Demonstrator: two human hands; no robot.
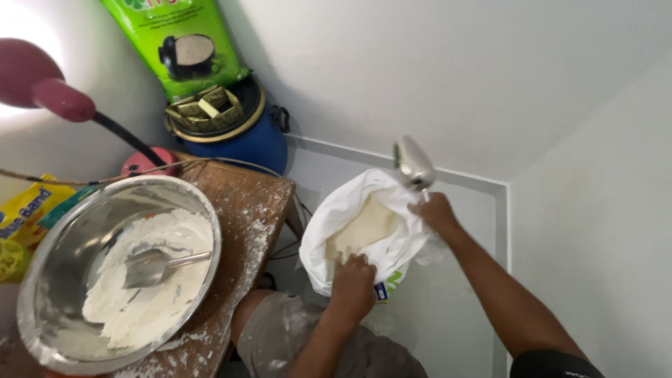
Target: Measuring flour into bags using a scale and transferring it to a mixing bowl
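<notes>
- white sack (350, 203) stands on the floor (448, 308) in the corner of the room, just beside the worktop's right edge, mouth rolled open so the pale flour (364, 227) inside is reachable from above.
- left hand (353, 280) clenched on the sack's near rim, pinching the cloth; judged to be holding the mouth open and steadying the sack.
- right hand (435, 212) closed around the handle of a metal scoop (413, 164), at the sack's far rim. scoop bowl points up and away, above the opening, not in the flour. can't tell whether it's loaded.
- steel bowl (70, 245) sits at the worktop's left near corner, partly filled with white flour, with a second scoop (150, 266) lying in it, handle toward the right rim. neither hand near it.
- wooden worktop (252, 203) dusted with spilled flour around the bowl.
- blue drum (255, 140) at the far end past the worktop, green bag (178, 38) leaning on the wall above it. yellow packet (24, 210) at the left edge.
- person's knee (280, 329) just below the sack, floured.
</notes>
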